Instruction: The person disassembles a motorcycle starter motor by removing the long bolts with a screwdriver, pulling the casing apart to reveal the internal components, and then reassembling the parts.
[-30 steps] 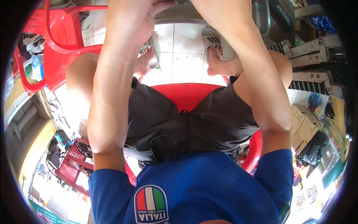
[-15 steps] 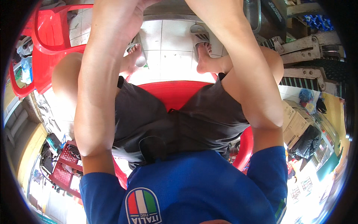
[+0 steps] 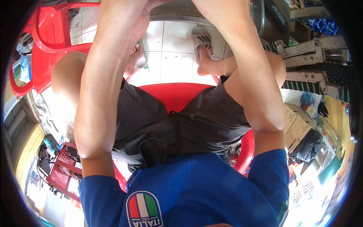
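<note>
Both my forearms reach away to the top edge of the picture. Of my left hand (image 3: 140,19) only the heel of the palm and the base of the thumb show; its fingers lie beyond the edge, so anything in them is hidden. My right forearm (image 3: 249,41) runs up to the same edge, and the hand past it is out of the picture. Just below the hands appears the near edge of a dark grey surface (image 3: 177,17). I sit on a red plastic chair (image 3: 170,94), knees apart, feet in grey sandals (image 3: 201,36) on the tiles.
Another red plastic chair (image 3: 41,56) stands at my left. Close by my right knee are worn metal brackets with black ribbed pads (image 3: 306,83). Cardboard boxes (image 3: 297,128) and a black plastic bag (image 3: 308,145) lie behind on the right; a dark red perforated rack (image 3: 66,166) is behind on the left.
The picture has shifted slightly. My left forearm sits a little farther right, and slightly more of the left hand shows at the top edge. My right forearm is nearly where it was.
</note>
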A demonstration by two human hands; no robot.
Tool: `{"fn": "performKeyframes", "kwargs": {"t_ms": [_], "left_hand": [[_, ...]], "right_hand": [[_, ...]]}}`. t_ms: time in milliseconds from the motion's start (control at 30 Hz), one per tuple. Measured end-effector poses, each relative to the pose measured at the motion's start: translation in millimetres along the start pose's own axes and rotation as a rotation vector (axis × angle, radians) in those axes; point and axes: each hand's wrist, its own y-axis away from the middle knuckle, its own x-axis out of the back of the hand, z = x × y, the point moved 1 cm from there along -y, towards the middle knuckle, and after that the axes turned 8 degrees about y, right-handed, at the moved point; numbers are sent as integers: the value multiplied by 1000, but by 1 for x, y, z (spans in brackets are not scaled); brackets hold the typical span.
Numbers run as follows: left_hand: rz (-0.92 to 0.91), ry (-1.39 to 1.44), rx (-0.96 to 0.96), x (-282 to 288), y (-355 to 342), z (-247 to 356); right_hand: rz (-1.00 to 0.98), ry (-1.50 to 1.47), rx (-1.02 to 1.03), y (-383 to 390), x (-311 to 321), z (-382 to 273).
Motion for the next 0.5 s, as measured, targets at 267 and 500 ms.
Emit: {"fn": "performKeyframes", "kwargs": {"t_ms": [267, 500], "left_hand": [[15, 30, 30, -6, -3, -5], [89, -28, -30, -4, 0, -6]], "right_hand": [[60, 44, 78, 4, 12, -11], [-29, 99, 47, -4, -1, 0]]}}
